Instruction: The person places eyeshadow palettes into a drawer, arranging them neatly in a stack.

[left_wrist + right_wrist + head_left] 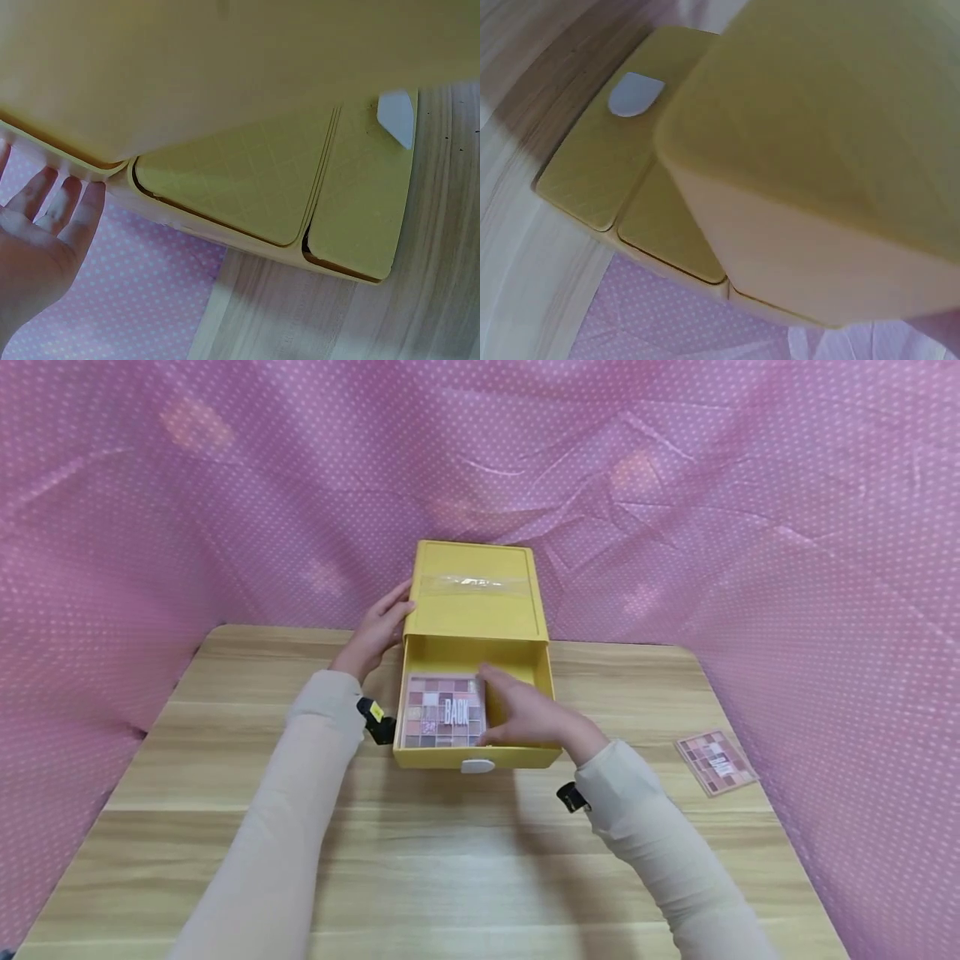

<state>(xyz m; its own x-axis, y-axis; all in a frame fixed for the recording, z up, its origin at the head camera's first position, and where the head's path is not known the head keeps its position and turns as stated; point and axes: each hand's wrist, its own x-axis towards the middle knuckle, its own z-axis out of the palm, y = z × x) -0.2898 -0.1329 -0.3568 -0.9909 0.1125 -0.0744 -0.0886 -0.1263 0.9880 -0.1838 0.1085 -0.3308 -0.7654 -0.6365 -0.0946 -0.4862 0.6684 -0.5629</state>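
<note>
A yellow drawer box [480, 597] stands on the table with its top drawer [517, 758] pulled out toward me. An eyeshadow palette [445, 712] lies in the left part of that drawer, "BACK" lettered on its clear lid. Over the drawer, my right hand [528, 714] has thumb and forefinger spread apart at the palette's right edge; its other fingers are hidden. My left hand [375, 633] rests against the box's left side, and in the left wrist view its straight fingers [91, 206] touch the yellow wall.
A second, similar palette [717, 763] lies on the wooden table [450, 877] near its right edge. White tabs [396, 118] mark the drawer fronts, with lower drawers shut below. Pink dotted cloth [337, 468] hangs behind and at both sides.
</note>
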